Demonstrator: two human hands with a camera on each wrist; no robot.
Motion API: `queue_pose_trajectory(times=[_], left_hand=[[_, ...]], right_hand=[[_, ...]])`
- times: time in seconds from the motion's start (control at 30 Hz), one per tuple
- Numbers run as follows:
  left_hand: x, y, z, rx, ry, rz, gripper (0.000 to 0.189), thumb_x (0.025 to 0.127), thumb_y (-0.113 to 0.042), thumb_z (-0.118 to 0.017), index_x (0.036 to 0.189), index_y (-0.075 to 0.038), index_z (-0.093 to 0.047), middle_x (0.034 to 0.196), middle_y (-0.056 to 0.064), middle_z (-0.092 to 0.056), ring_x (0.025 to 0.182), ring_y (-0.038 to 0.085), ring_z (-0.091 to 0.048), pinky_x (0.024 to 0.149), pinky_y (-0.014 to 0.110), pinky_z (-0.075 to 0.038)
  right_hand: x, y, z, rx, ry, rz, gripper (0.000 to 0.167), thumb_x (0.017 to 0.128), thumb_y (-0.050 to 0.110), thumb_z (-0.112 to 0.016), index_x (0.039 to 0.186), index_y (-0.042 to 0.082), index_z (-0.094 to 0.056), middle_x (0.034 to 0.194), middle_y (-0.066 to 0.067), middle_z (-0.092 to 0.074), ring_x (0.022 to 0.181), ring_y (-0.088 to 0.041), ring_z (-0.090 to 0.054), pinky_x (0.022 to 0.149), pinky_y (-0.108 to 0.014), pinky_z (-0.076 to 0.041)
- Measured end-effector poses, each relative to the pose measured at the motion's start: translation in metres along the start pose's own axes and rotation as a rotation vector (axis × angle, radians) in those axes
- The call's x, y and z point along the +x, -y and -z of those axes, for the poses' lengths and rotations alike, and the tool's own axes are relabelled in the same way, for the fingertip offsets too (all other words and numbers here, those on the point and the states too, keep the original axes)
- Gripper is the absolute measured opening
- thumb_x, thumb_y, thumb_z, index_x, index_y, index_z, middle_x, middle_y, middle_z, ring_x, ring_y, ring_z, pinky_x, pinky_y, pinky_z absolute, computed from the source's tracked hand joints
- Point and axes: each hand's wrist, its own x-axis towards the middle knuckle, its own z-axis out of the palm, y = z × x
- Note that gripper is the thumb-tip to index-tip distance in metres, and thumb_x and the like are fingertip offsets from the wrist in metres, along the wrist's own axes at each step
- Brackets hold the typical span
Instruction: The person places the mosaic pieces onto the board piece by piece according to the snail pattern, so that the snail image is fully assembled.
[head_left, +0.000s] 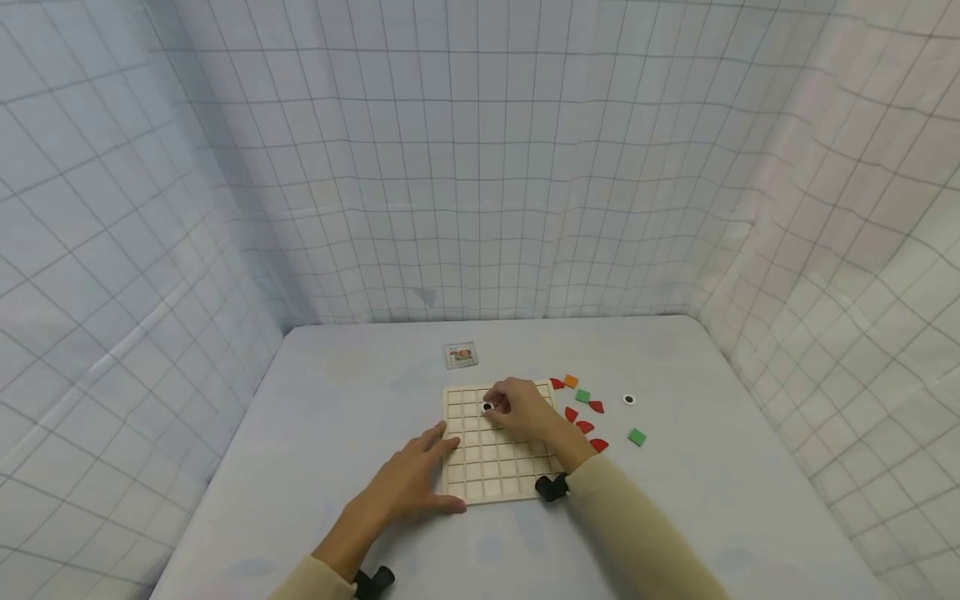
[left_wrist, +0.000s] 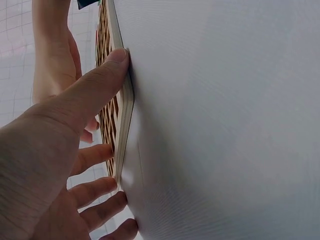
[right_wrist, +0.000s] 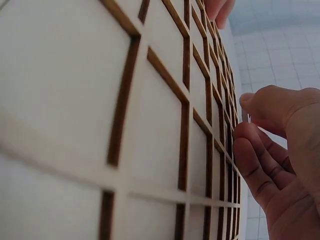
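Nearest to us are a beige left sleeve [head_left: 311, 581] and, to its right, a beige right sleeve [head_left: 637, 529]. Beyond the cuff, we see the left hand [head_left: 408, 483] spread wide about the near left corner of a pale wooden grid board [head_left: 487, 471], its thumb against the near edge and its forward fingers at the left edge. The left-wrist view shows us the corner between thumb and fingers, with the board flat on the white tabletop [head_left: 300, 450].

Farther in, the right hand [head_left: 525, 412] reaches over the board's far half, its grip narrow: thumb and fingertips pinch a white disc with a black centre [head_left: 487, 407]. The disc sits at the fingertips, on the left side of that hand; we cannot tell whether it touches the board.

Right of the board, near to far, we find a green square tile [head_left: 637, 437], red fan-shaped pieces [head_left: 584, 427], a second white disc [head_left: 628, 400], another green tile [head_left: 582, 396] and an orange tile [head_left: 571, 381]. Past the board's far edge lies a small picture card [head_left: 461, 355], and behind everything hangs a white checked curtain [head_left: 480, 167].
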Motion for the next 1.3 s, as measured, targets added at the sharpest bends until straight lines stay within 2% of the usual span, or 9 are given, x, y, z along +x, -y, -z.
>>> queue_pose_trajectory(times=[0.13, 0.3, 0.4, 0.43, 0.63, 0.8, 0.9, 1.1, 1.3], left_hand=[[-0.001, 0.0, 0.0, -0.003, 0.007, -0.006, 0.109, 0.082, -0.058, -0.105, 0.169, -0.012, -0.06, 0.188, 0.022, -0.04, 0.163, 0.057, -0.052, 0.12, 0.077, -0.054], [-0.001, 0.0, 0.0, 0.013, 0.007, -0.03, 0.108, 0.084, -0.06, -0.103, 0.17, -0.011, -0.06, 0.188, 0.022, -0.04, 0.162, 0.057, -0.053, 0.12, 0.076, -0.055], [0.0, 0.0, 0.0, 0.014, 0.006, -0.042, 0.108, 0.084, -0.06, -0.103, 0.17, -0.011, -0.06, 0.187, 0.023, -0.04, 0.161, 0.058, -0.054, 0.118, 0.076, -0.056], [0.0, 0.0, 0.0, 0.013, 0.007, -0.045, 0.108, 0.084, -0.059, -0.103, 0.17, -0.011, -0.059, 0.187, 0.023, -0.04, 0.161, 0.058, -0.054, 0.118, 0.077, -0.056], [0.0, 0.0, -0.001, 0.01, 0.007, -0.042, 0.108, 0.083, -0.059, -0.104, 0.169, -0.01, -0.06, 0.187, 0.024, -0.039, 0.161, 0.059, -0.053, 0.121, 0.075, -0.055], [0.001, 0.0, -0.001, 0.001, -0.007, -0.047, 0.109, 0.083, -0.058, -0.104, 0.169, -0.009, -0.06, 0.187, 0.025, -0.04, 0.16, 0.059, -0.054, 0.122, 0.075, -0.054], [0.001, 0.0, -0.002, 0.001, -0.009, -0.055, 0.109, 0.084, -0.06, -0.103, 0.17, -0.01, -0.06, 0.187, 0.024, -0.04, 0.161, 0.059, -0.054, 0.122, 0.074, -0.054], [0.001, -0.002, -0.001, 0.009, -0.009, -0.051, 0.109, 0.084, -0.061, -0.103, 0.169, -0.01, -0.06, 0.187, 0.023, -0.04, 0.161, 0.057, -0.055, 0.122, 0.073, -0.055], [-0.003, -0.003, 0.002, 0.012, -0.002, -0.032, 0.109, 0.083, -0.062, -0.103, 0.169, -0.011, -0.06, 0.188, 0.022, -0.04, 0.162, 0.056, -0.054, 0.122, 0.073, -0.054]], right_hand=[[0.009, 0.021, -0.002, 0.019, 0.049, -0.091, 0.014, 0.107, 0.013, -0.085, 0.118, 0.003, -0.083, 0.103, -0.007, -0.079, 0.09, -0.011, -0.071, 0.082, -0.028, -0.063], [0.015, 0.029, -0.006, -0.024, 0.068, -0.161, 0.009, 0.109, 0.014, -0.083, 0.114, 0.008, -0.087, 0.105, -0.005, -0.08, 0.091, -0.008, -0.07, 0.082, -0.025, -0.061], [0.014, 0.026, -0.006, -0.035, 0.05, -0.144, 0.01, 0.11, 0.013, -0.083, 0.114, 0.009, -0.09, 0.106, -0.005, -0.081, 0.092, -0.009, -0.073, 0.083, -0.027, -0.063], [0.013, 0.016, -0.009, -0.038, 0.035, -0.109, 0.012, 0.111, 0.018, -0.082, 0.114, 0.011, -0.091, 0.107, -0.003, -0.081, 0.093, -0.01, -0.073, 0.084, -0.027, -0.063], [0.016, -0.007, -0.021, -0.051, -0.016, 0.007, 0.013, 0.111, 0.015, -0.081, 0.112, 0.011, -0.093, 0.105, -0.004, -0.082, 0.093, -0.014, -0.075, 0.082, -0.03, -0.064], [0.018, -0.001, -0.022, -0.051, -0.008, -0.02, 0.012, 0.11, 0.009, -0.081, 0.113, 0.01, -0.093, 0.104, -0.004, -0.08, 0.092, -0.015, -0.075, 0.08, -0.03, -0.064], [0.017, 0.016, -0.013, -0.016, 0.012, -0.07, 0.011, 0.109, 0.007, -0.082, 0.113, 0.007, -0.092, 0.106, -0.006, -0.081, 0.095, -0.017, -0.076, 0.085, -0.033, -0.067], [0.021, -0.004, -0.027, -0.052, -0.027, -0.014, 0.013, 0.111, 0.014, -0.081, 0.111, 0.012, -0.093, 0.104, -0.001, -0.079, 0.091, -0.012, -0.073, 0.079, -0.026, -0.062], [0.024, -0.003, -0.032, -0.016, -0.025, -0.044, 0.009, 0.108, 0.015, -0.085, 0.108, 0.014, -0.094, 0.104, 0.0, -0.078, 0.088, -0.008, -0.069, 0.077, -0.024, -0.059]])
